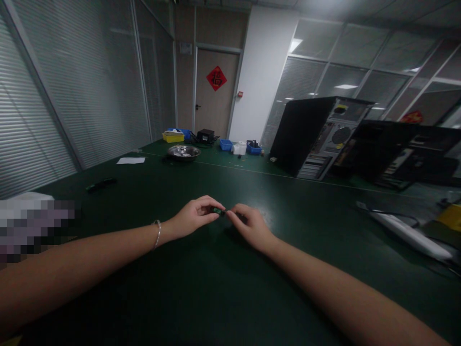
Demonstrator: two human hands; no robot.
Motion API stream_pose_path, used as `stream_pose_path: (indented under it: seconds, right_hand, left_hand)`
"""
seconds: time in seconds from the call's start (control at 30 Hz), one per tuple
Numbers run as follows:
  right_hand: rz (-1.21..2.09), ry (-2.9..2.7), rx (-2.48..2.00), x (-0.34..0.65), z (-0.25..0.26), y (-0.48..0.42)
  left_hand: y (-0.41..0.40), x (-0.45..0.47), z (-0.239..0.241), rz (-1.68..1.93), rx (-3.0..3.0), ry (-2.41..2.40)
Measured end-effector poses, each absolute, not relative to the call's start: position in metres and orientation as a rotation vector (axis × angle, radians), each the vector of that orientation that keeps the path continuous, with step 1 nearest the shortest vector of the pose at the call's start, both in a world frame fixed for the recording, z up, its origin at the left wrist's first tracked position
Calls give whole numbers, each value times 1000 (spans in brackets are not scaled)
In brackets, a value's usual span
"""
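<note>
Between my two hands is a small green circuit board (218, 210) with a dark part at its right end. My left hand (198, 214), with a bracelet on the wrist, pinches the board between thumb and fingers. My right hand (250, 223) is closed in a pinch at the board's dark right end. Whether the right fingertips hold that end or a separate tiny piece is too small to tell. Both hands are just above the dark green table mat (201, 274).
A metal bowl (183, 153) and white paper (130, 160) lie farther back left. A dark strip (101, 185) rests at left. Blue bins (226, 144) line the back. A computer tower (317, 137) stands back right. A white device with cables (410, 233) lies at right.
</note>
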State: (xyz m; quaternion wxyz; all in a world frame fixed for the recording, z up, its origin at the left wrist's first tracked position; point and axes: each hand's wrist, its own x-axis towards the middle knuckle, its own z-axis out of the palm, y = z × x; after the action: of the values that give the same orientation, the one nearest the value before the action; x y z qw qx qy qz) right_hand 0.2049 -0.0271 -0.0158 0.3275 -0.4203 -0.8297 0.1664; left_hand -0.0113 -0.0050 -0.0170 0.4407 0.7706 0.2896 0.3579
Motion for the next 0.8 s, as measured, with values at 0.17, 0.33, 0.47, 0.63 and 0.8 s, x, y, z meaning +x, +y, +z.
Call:
stream_pose_path:
  seconds: [0.17,0.33,0.47,0.63,0.8]
  right_hand:
    - [485,-2099,-1004,204,-13,-30]
    - [499,-2107,-967,203,-15,-30]
    - [494,-2154,-889,203,-15,-31]
    - [504,-2197,-879,202,-9,-34]
    - [527,-2216,-884,202,-10,-34]
  left_hand:
    - [-7,-9,-14,826,1863,743]
    - [-6,-8,-19,847,1697,667]
    - [-6,-7,-20,891,1568,666]
    - [-7,-5,-17,905,1491,609]
    - [-6,-7,-18,821,1591,666]
